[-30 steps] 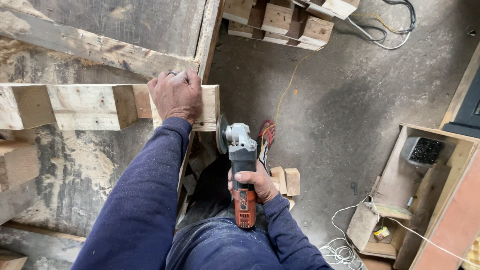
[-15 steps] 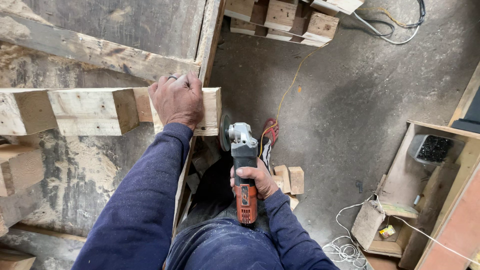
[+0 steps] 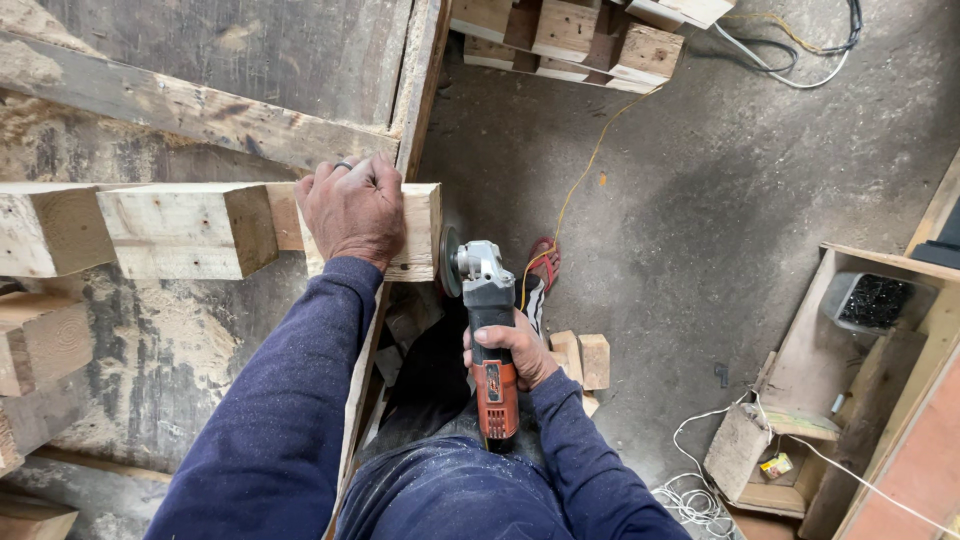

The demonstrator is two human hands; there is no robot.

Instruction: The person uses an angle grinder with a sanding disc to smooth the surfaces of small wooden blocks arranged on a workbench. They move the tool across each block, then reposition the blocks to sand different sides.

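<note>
- Now the wooden block (image 3: 415,232) is pinned flat under the left hand (image 3: 352,208), evidently for steadiness.
- An angle grinder (image 3: 487,330) is clamped in the right hand (image 3: 512,348), its disc just beside the block's end.

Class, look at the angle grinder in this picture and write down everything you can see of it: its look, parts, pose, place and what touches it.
The angle grinder has a grey metal head, a dark middle and an orange rear body. Its round disc stands on edge at the end face of the pale wooden block; contact cannot be confirmed. The tool points away from the person, held low beside the bench edge. The right hand wraps its body; the left hand presses on the block instead.
</note>
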